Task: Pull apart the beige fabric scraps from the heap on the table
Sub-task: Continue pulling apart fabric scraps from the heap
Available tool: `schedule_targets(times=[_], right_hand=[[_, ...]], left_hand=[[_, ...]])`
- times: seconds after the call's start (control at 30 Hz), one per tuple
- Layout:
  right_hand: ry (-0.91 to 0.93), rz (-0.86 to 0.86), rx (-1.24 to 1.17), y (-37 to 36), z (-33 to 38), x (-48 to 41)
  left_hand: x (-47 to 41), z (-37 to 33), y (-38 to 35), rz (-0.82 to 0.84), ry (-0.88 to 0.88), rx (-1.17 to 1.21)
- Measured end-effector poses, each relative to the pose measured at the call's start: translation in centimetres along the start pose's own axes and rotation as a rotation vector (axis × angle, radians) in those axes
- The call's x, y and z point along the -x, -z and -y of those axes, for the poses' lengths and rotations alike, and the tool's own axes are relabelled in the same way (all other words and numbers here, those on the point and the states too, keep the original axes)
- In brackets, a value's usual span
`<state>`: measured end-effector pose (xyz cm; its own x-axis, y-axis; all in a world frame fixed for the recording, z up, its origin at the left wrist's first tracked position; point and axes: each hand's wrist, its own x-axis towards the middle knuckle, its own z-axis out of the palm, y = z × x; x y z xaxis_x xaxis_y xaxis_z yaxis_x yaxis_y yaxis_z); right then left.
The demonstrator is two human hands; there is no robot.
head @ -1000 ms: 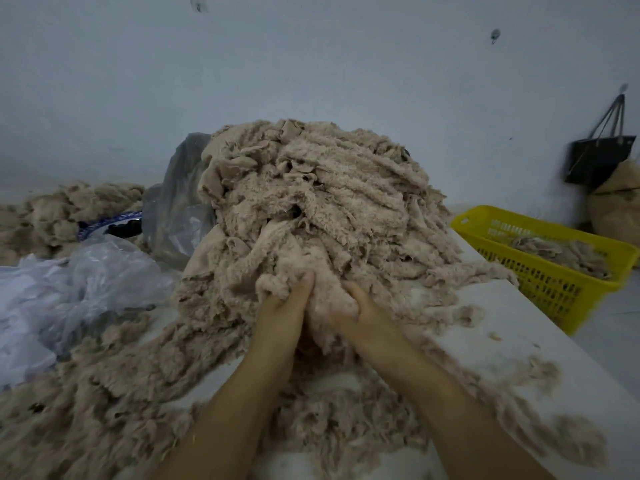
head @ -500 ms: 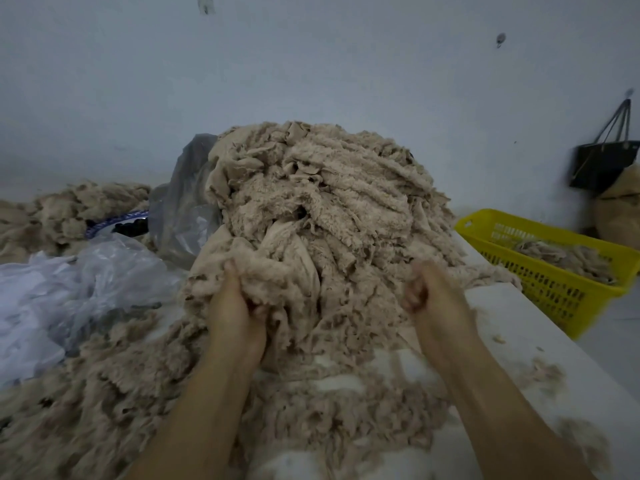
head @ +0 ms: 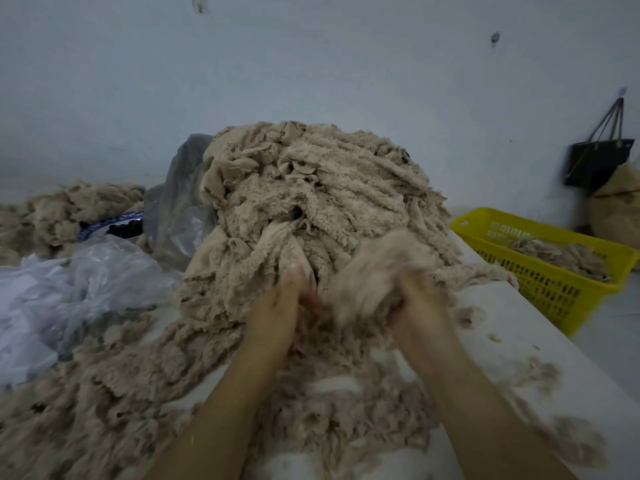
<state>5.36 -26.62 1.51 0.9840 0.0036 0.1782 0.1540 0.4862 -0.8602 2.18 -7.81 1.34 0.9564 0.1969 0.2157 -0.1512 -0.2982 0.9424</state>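
Up front of the heap, right hand clutches a clump of scraps; left hand digs in beside it, fingers buried, grip unclear.

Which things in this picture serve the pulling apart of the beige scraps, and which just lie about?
For the job: tall heap of beige fabric scraps; left hand gripping it; right hand gripping a blurred beige clump; white table.
Lying about: yellow plastic basket; black hanging bag; clear crumpled plastic bags.
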Motion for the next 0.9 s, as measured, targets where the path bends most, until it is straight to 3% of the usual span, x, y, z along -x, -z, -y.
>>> schedule_targets(times=[0.07, 0.1, 0.2, 0.27, 0.33, 0.4, 0.5, 0.57, 0.7, 0.77, 0.9], right_hand=[[0.104, -0.195, -0.6, 2.4, 2.4, -0.5], [0.124, -0.315, -0.785, 3.4, 2.9, -0.6], [-0.043, -0.494, -0.752, 4.8, 1.8, -0.6], [-0.161, -0.446, -0.541, 4.1, 0.3, -0.8], [-0.208, -0.326, -0.349, 2.6, -0.4, -1.1], [-0.23, -0.185, -0.162, 1.2, -1.0, -0.9], [-0.292, 0.121, 0.088, -0.4, -2.0, -0.1], [-0.334, 0.22, 0.196, -0.9, -2.4, 0.4], [-0.335, 0.149, 0.326, -0.5, -2.4, 0.0], [-0.363, 0.024, 0.306, -0.6, -2.2, 0.0], [-0.445, -0.218, -0.087, -0.8, -1.4, -0.6]], left_hand=[[-1.0, 0.6, 1.2, -0.322, -0.117, -0.017], [-1.6, 0.9, 1.9, -0.434, -0.138, -0.059], [-3.1, 2.5, 3.5, -0.479, -0.038, -0.206], [-3.0, 2.9, 3.6, -0.381, 0.11, -0.238], [-2.4, 2.6, 2.8, -0.295, 0.1, -0.262], [-1.4, 1.5, 1.5, -0.226, -0.13, -0.378], [0.2, -0.1, -1.2, 0.062, -0.485, -0.554], [0.9, -0.3, -2.1, 0.252, -0.564, -0.683], [1.5, -0.6, -2.5, 0.439, -0.66, -0.706], [1.8, -0.7, -3.1, 0.518, -0.686, -0.652], [1.2, -0.3, -3.2, 0.594, -0.458, -0.572]])
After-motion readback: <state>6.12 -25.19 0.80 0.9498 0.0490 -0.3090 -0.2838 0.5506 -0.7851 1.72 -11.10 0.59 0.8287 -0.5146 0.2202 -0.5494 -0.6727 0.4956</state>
